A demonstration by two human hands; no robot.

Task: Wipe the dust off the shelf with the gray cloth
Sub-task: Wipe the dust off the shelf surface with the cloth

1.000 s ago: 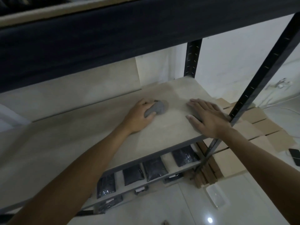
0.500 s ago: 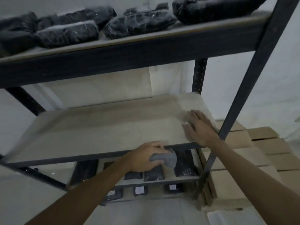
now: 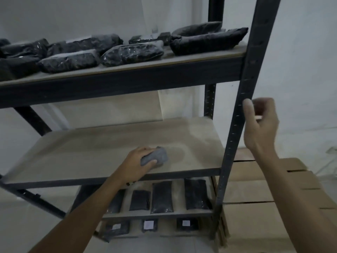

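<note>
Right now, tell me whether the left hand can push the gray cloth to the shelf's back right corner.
Probably yes: the left hand already presses the gray cloth on the shelf board, and nothing lies between it and that corner.

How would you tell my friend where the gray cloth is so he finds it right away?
Find the dark metal rack and its bare middle shelf, below the one with black bags. Near its front edge, the left hand presses a bunched gray cloth onto the board. It is the only thing lying on that shelf.
</note>
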